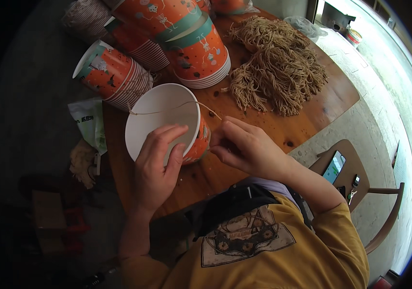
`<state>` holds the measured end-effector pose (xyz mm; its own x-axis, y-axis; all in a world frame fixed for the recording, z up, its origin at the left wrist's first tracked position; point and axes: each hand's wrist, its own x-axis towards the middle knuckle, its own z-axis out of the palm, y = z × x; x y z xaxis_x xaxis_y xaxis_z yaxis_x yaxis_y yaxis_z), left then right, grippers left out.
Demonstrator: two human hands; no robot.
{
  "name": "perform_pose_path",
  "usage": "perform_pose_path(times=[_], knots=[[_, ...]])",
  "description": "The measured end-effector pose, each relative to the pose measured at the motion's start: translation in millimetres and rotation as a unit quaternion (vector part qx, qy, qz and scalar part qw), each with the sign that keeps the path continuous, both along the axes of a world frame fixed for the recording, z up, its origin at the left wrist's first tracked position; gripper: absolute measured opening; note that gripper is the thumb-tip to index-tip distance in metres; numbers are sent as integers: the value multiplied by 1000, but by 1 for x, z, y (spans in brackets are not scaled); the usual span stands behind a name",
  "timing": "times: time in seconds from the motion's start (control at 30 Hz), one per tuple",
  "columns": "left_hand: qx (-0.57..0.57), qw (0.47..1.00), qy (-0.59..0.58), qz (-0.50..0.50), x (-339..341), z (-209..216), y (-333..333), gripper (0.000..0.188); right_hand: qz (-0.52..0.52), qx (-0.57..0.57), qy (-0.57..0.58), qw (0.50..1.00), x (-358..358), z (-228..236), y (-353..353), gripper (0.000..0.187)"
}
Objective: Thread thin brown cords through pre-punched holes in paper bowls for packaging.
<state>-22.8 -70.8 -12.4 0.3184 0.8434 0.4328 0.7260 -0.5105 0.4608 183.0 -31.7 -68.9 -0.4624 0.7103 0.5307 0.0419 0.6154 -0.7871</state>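
A paper bucket, white inside and orange outside, stands tilted at the near side of the wooden table. Across its mouth runs a thin tan cord, which reaches the rim on the left. My right hand is closed in a pinch on the cord's right end, just right of the bucket. My left hand is at the near left of the rim, fingers and thumb apart, with nothing seen in it. Its fingertips overlap the bucket's mouth; whether they touch it I cannot tell.
Stacked orange paper buckets stand behind, and another stack lies tilted to the left. A heap of tan cords covers the table's far right. A green-white packet hangs at the left edge. The chair at right holds a phone and keys.
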Motion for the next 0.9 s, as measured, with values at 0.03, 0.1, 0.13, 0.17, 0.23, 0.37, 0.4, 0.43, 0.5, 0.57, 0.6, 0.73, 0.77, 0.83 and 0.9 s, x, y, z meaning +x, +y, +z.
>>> perform_pose_path(times=[0.03,0.1,0.13,0.17,0.23,0.37,0.4,0.43,0.5,0.57,0.6,0.73,0.77,0.83,0.9], knots=[[39,999,13,-5,1,0,0,27,7,-6,8,1000,1,-2,-1,12],[63,998,23,-4,10,3,-9,31,28,-66,28,997,5,2,-4,10],[45,999,-8,-9,18,1,-13,36,46,-125,47,990,6,3,-6,9],[22,1000,-16,-12,25,1,-16,38,48,-125,47,990,7,3,-8,9],[-38,997,-69,-1,37,2,-23,42,88,-165,103,977,7,2,-10,8],[58,998,25,-12,39,-2,-21,39,120,-232,161,952,6,7,-14,8],[74,996,44,-15,36,-3,-19,36,122,-229,166,951,5,7,-14,9],[91,994,63,-18,34,-2,-18,34,124,-226,171,951,5,7,-14,10],[90,994,65,-19,33,-2,-18,32,114,-227,149,956,7,7,-14,9],[87,994,67,-18,32,0,-19,30,106,-230,127,959,11,9,-13,9],[101,990,100,-6,32,1,-21,28,84,-186,75,976,13,11,-12,9],[115,981,155,14,26,-1,-27,25,66,-78,-11,995,12,10,-10,11],[115,981,155,14,24,-1,-27,25,66,-78,-11,995,10,7,-9,11],[151,965,213,18,22,0,-27,24,48,-19,7,999,8,-2,-9,13],[162,962,216,31,21,-5,-28,25,37,-47,-5,998,6,-1,-11,12]])
